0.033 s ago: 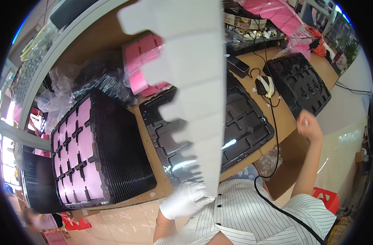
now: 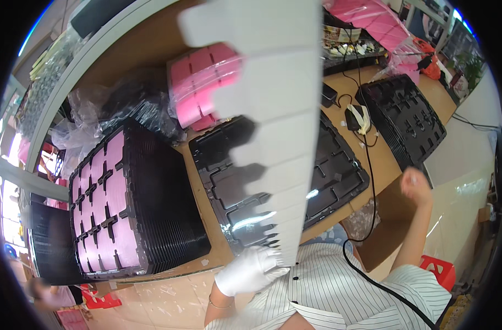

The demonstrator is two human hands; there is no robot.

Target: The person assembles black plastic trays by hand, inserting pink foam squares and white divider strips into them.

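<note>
A long white sheet (image 2: 281,121), notched along its left edge and marked with cross creases, stands up close to the camera and hides part of the table. My left hand (image 2: 251,270), in a white glove, is closed around its lower end. Behind it lies a black moulded plastic tray (image 2: 339,181) with raised ridges and a glossy surface. My bare right hand (image 2: 416,186) is raised at the right, its fingers curled, in front of the near corner of a stack of black trays (image 2: 407,113). A small pale spot shows at those fingers, too small to name.
At left stands a tall stack of black trays (image 2: 165,203) topped with pink sheets (image 2: 105,242). Behind are clear plastic bags (image 2: 86,118) and wrapped pink pieces (image 2: 198,82). A black cable (image 2: 372,192) hangs across the table edge. A red stool (image 2: 439,269) stands at right.
The white sheet has shifted to the right, uncovering more of the pink pieces. My right hand has dropped slightly. The gloved left hand keeps its hold on the sheet.
</note>
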